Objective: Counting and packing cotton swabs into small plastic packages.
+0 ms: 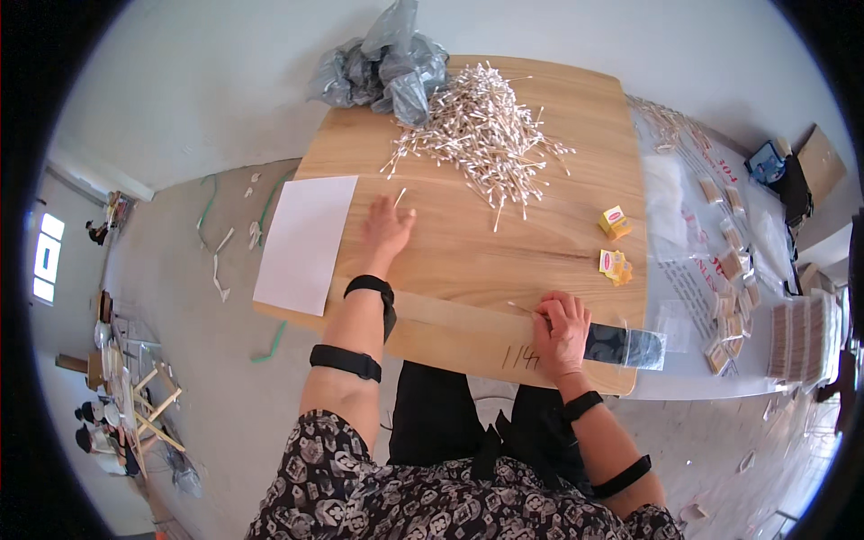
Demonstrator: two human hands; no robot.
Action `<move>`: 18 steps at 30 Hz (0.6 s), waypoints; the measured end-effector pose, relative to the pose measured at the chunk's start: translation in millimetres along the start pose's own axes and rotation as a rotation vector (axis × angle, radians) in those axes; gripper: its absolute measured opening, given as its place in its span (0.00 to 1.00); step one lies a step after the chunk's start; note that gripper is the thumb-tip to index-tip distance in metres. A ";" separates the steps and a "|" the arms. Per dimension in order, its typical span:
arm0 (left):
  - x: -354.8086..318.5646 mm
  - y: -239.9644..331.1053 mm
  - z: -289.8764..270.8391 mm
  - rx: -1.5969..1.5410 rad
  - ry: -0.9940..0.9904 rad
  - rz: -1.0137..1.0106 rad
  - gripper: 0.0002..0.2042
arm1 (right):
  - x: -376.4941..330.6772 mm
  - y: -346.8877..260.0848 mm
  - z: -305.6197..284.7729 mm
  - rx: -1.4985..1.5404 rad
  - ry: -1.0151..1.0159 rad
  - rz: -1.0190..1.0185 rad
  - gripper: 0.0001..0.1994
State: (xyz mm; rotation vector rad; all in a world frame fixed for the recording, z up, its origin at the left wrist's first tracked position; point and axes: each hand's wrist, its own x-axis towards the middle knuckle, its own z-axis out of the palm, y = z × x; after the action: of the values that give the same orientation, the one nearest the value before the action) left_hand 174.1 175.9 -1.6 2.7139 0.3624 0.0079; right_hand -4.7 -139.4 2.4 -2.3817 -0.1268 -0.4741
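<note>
Now left hand [387, 227] flat on table [468, 261], right hand [560, 333] pinching swab [520, 309] (thin).

Single head-worn fisheye view, looking steeply down from above onto the wooden surface [504, 261] and the wearer's own lap. Faces forward and downward, away from the body; far edge of the surface toward the top, patterned shirt [405, 495] at the bottom. Close range: left hand [387, 227] and right hand [560, 328] within arm's reach, forearms entering from the lower edge. Straight edges bowed toward the round black rim. Wide enough to take in floor [207, 360] at left and a second, plastic-covered table [720, 261] at right. No second view to overlap.
</note>
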 end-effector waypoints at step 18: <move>-80.1 120.4 30.6 -0.284 -0.187 0.663 0.22 | 0.2 6.9 -7.6 0.021 -0.016 0.045 0.07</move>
State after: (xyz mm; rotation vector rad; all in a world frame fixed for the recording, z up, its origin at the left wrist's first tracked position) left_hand 128.6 37.0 20.9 2.4007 -0.5551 -0.0080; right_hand -5.3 -149.5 3.4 -2.3628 -0.0851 -0.4300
